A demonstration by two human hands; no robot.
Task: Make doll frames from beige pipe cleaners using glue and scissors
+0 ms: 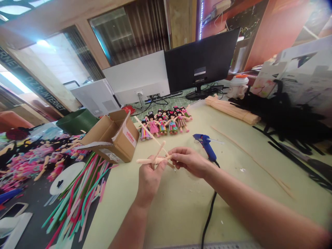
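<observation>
Left hand (149,180) has that beige pipe-cleaner frame (159,152) pinched where the stems cross, over the surface (178,211), right hand (190,161) nipping one end, and it's probably super light, fuzzy and bendy, so I'd grip the wrapped middle.

Bare forearms (241,193) outstretched, left hand (150,178) and right hand (191,162) close together (fingers (178,151) of both in a pinch)

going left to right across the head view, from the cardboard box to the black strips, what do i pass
Cardboard box → left hand → right hand → blue glue gun → beige bundle → black strips.
</observation>
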